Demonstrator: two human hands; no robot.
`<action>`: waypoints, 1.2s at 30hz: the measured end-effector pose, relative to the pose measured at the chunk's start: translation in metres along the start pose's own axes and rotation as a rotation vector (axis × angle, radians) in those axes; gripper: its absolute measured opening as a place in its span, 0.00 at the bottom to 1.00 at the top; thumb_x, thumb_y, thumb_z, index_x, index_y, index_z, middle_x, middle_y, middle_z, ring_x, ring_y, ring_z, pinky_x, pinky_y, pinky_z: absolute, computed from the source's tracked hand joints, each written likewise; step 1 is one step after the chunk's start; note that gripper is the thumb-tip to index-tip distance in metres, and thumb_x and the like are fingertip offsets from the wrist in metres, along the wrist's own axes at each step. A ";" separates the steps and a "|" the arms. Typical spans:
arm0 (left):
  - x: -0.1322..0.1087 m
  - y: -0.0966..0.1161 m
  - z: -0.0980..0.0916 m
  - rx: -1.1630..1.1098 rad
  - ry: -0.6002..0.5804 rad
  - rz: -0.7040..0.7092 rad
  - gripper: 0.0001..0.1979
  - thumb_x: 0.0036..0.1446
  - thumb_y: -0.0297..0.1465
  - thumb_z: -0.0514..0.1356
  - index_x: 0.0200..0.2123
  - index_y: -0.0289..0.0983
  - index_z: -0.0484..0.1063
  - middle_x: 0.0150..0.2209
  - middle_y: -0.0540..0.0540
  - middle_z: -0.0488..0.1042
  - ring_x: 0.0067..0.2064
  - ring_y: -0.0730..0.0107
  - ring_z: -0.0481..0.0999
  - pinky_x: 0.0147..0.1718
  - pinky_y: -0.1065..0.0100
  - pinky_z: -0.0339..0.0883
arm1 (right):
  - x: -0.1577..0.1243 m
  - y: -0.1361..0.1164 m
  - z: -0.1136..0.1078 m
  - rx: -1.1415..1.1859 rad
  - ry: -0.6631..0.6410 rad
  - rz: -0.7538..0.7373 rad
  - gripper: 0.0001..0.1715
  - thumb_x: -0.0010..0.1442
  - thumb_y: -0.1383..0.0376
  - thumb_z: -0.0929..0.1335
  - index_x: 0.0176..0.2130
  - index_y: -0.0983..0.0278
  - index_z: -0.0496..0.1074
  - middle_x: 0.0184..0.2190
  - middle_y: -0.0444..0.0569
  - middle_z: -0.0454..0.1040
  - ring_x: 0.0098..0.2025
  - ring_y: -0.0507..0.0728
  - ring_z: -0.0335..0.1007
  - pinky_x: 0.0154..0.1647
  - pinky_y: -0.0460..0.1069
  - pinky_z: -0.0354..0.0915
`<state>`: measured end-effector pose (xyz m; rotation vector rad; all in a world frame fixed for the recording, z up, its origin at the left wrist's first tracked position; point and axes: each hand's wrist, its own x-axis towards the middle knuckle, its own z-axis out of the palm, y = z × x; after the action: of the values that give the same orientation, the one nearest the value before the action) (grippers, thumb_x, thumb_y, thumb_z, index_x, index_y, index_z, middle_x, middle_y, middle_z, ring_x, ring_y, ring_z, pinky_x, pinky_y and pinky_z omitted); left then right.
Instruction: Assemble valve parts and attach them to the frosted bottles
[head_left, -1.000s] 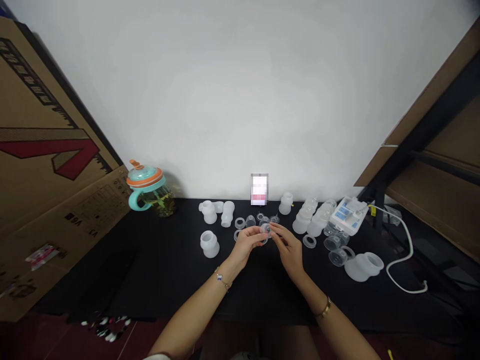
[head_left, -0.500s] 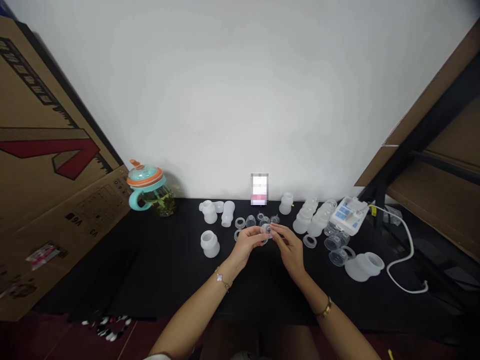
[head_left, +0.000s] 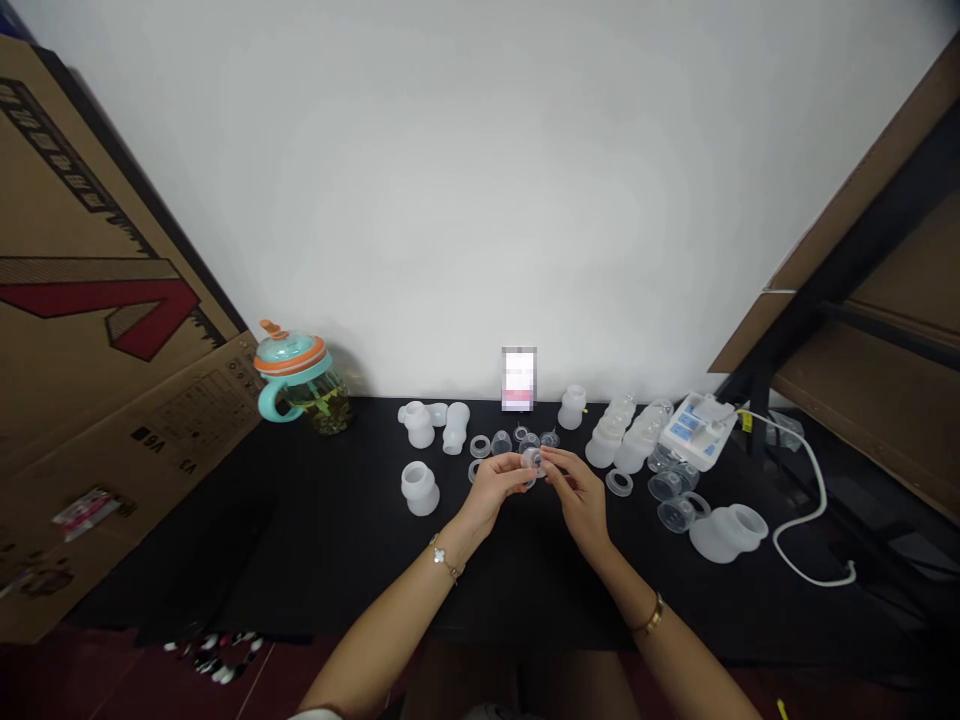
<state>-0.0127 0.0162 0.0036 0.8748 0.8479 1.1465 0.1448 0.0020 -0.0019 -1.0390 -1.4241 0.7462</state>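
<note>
My left hand (head_left: 496,482) and my right hand (head_left: 577,492) meet at the middle of the black table. Between their fingertips they pinch a small translucent baby bottle collar ring (head_left: 532,459), seemingly with a clear nipple in it; the fingers hide part of it. Just beyond lie several loose clear nipples (head_left: 550,440) and a dome cap (head_left: 501,441). A white collar ring (head_left: 480,446) rests to the left of them. Another collar ring (head_left: 619,483) lies right of my right hand. An open frosted bottle body (head_left: 420,488) stands left of my left hand.
Frosted bottles (head_left: 643,437) with nipples stand at the right, near a white device (head_left: 697,430) with a white cable (head_left: 823,490). Clear caps (head_left: 676,514) and a bottle (head_left: 727,533) lie closer. A teapot (head_left: 300,380) stands left, beside a cardboard box (head_left: 112,400).
</note>
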 end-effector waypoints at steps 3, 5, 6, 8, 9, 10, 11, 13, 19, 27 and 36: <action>-0.001 0.002 0.001 0.006 -0.001 0.001 0.11 0.42 0.32 0.75 0.29 0.34 0.81 0.28 0.49 0.77 0.27 0.78 0.71 0.30 0.75 0.64 | 0.000 0.000 0.000 0.004 -0.005 0.003 0.12 0.64 0.56 0.69 0.43 0.56 0.81 0.50 0.52 0.78 0.49 0.63 0.76 0.38 0.53 0.74; -0.001 0.002 0.002 0.009 0.002 -0.002 0.11 0.41 0.33 0.75 0.29 0.34 0.81 0.27 0.49 0.76 0.26 0.79 0.70 0.30 0.75 0.64 | 0.000 0.000 0.000 0.001 -0.007 -0.001 0.12 0.64 0.56 0.69 0.43 0.56 0.81 0.49 0.52 0.78 0.49 0.63 0.76 0.38 0.53 0.74; -0.001 0.003 0.002 0.009 0.006 -0.003 0.12 0.41 0.33 0.75 0.29 0.34 0.81 0.26 0.49 0.76 0.26 0.79 0.70 0.29 0.75 0.64 | 0.000 -0.001 0.000 -0.001 -0.007 -0.003 0.12 0.64 0.56 0.69 0.43 0.56 0.81 0.49 0.52 0.78 0.49 0.63 0.76 0.38 0.53 0.74; -0.001 0.003 0.002 0.008 0.011 -0.001 0.12 0.40 0.33 0.76 0.28 0.34 0.81 0.26 0.49 0.76 0.26 0.79 0.70 0.29 0.75 0.64 | 0.000 -0.001 0.000 -0.002 -0.009 -0.002 0.12 0.64 0.55 0.69 0.43 0.56 0.81 0.49 0.52 0.78 0.49 0.63 0.76 0.37 0.53 0.74; -0.001 0.002 0.002 0.011 0.015 0.001 0.13 0.40 0.34 0.76 0.29 0.34 0.81 0.27 0.49 0.77 0.26 0.79 0.69 0.29 0.75 0.64 | 0.001 -0.001 0.000 0.000 -0.010 0.002 0.13 0.64 0.55 0.69 0.43 0.56 0.81 0.49 0.52 0.78 0.49 0.63 0.76 0.37 0.53 0.74; -0.001 0.002 0.002 0.021 0.017 0.004 0.13 0.40 0.34 0.76 0.29 0.35 0.82 0.27 0.49 0.77 0.26 0.79 0.69 0.29 0.74 0.64 | 0.001 -0.002 0.000 0.001 -0.011 0.010 0.13 0.64 0.55 0.69 0.43 0.56 0.81 0.50 0.52 0.78 0.49 0.63 0.76 0.37 0.53 0.75; -0.001 0.001 0.002 0.037 0.020 0.008 0.13 0.41 0.35 0.76 0.30 0.35 0.82 0.27 0.49 0.77 0.26 0.79 0.69 0.29 0.74 0.64 | 0.001 -0.001 0.000 0.003 -0.010 0.021 0.14 0.64 0.55 0.69 0.44 0.57 0.81 0.50 0.52 0.78 0.49 0.63 0.76 0.37 0.53 0.75; -0.001 0.000 0.003 0.079 0.025 0.028 0.13 0.43 0.37 0.75 0.31 0.35 0.82 0.28 0.48 0.78 0.27 0.77 0.70 0.28 0.74 0.64 | 0.002 0.000 -0.001 0.012 -0.002 0.051 0.15 0.64 0.54 0.69 0.45 0.57 0.81 0.49 0.53 0.79 0.47 0.63 0.76 0.35 0.52 0.75; -0.002 -0.006 0.003 0.116 0.014 0.075 0.15 0.47 0.40 0.73 0.33 0.35 0.82 0.31 0.46 0.79 0.32 0.71 0.74 0.29 0.74 0.65 | 0.002 0.004 0.000 0.017 0.035 0.091 0.18 0.63 0.51 0.69 0.45 0.60 0.81 0.46 0.53 0.80 0.43 0.62 0.77 0.34 0.52 0.76; -0.001 -0.006 0.002 -0.006 0.049 0.053 0.15 0.46 0.39 0.74 0.32 0.35 0.81 0.30 0.47 0.77 0.31 0.73 0.73 0.29 0.75 0.66 | 0.003 -0.002 0.001 -0.002 0.029 0.080 0.19 0.62 0.51 0.70 0.45 0.60 0.80 0.47 0.54 0.79 0.42 0.61 0.77 0.31 0.51 0.75; 0.002 -0.005 0.000 -0.047 0.122 0.027 0.18 0.48 0.45 0.71 0.32 0.35 0.81 0.30 0.46 0.77 0.33 0.72 0.73 0.28 0.75 0.66 | 0.002 -0.002 0.002 -0.039 -0.023 0.049 0.17 0.61 0.53 0.71 0.47 0.58 0.80 0.48 0.52 0.77 0.39 0.59 0.75 0.28 0.49 0.73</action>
<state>-0.0101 0.0173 -0.0008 0.7859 0.9068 1.2486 0.1422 0.0034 0.0001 -1.1019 -1.4426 0.7701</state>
